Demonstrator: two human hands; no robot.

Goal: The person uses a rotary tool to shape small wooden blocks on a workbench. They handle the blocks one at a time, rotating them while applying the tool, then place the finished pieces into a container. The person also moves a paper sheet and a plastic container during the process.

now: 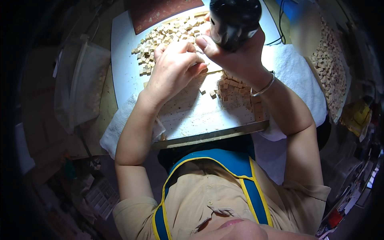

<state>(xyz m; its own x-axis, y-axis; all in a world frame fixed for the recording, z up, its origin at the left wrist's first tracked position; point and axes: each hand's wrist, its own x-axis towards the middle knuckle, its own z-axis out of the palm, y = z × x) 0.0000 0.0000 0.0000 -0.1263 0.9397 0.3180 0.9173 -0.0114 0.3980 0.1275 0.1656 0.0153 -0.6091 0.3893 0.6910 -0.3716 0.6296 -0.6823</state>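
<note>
My left hand (176,66) is closed in a pinch over the white board (122,60), beside a spread of small pale wooden cubes (166,34). What its fingertips hold, if anything, is too small to make out. My right hand (240,60) is wrapped round a glossy black rounded tool (236,22). The tool hides most of its fingers, while the thumb points left toward the left hand. Below the right hand lies a smaller group of wooden cubes (230,86), partly in shadow.
A dark red sheet (160,14) lies at the board's far edge. White cloths (294,76) drape over its near corners. To the right, a container holds many more cubes (328,66). On the left stands a translucent plastic bin (86,84). A thin black cord (282,22) runs at the far right.
</note>
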